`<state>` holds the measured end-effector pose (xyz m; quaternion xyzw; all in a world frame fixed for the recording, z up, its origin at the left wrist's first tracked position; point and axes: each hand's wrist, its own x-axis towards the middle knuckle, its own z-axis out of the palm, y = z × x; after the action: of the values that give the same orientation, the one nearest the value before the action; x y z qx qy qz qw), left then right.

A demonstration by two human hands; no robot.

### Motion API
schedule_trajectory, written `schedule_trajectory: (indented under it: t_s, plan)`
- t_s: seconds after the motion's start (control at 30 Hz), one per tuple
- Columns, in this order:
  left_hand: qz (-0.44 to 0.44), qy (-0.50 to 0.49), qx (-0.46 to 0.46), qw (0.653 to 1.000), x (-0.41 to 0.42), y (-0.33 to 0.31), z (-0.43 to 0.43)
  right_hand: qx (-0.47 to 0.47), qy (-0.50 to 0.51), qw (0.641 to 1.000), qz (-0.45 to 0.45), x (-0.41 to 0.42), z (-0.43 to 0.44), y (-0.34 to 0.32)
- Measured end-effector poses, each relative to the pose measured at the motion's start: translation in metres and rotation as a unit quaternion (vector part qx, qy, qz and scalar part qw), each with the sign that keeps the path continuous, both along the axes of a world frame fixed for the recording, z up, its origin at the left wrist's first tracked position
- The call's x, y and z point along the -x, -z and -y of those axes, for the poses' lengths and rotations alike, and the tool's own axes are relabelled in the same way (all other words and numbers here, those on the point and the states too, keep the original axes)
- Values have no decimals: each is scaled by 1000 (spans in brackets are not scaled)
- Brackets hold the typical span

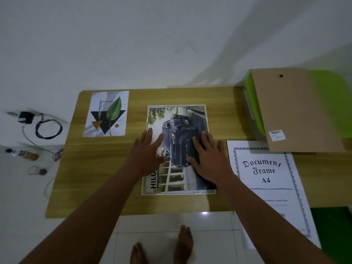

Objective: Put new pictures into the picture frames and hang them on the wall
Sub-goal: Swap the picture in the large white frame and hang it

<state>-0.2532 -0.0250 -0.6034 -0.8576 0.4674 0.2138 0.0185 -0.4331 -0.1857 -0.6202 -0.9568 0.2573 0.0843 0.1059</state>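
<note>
A white picture frame [177,193] lies flat in the middle of the low wooden table [106,168]. Inside it rests a print of a dark pickup truck [179,134]. My left hand [147,149] lies flat on the print's left side, fingers spread. My right hand [207,155] presses flat on its right side. A leaf picture [106,114] lies loose at the table's back left. A white "Document Frame A4" sheet [266,178] lies to the right. The brown backing board [297,111] leans over a green box at the back right.
A green box [331,103] stands at the table's right end. On the white floor to the left lie a black charger with coiled cable [45,128], a small bottle [24,154] and small jars [38,170]. My bare feet [182,244] stand on tiles before the table.
</note>
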Motion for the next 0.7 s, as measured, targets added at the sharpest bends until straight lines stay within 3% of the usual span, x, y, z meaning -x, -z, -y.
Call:
schedule_trajectory:
  t_s: [0.2, 0.5, 0.7]
  plan:
    - [48, 32, -22, 998, 1, 6, -5, 0, -14, 1000, 4, 3, 3, 3]
    - [26, 28, -6, 999, -3, 13, -9, 25, -44, 999, -14, -1, 2, 0]
    - [45, 33, -17, 998, -3, 11, -11, -17, -35, 999, 10, 0, 3, -1]
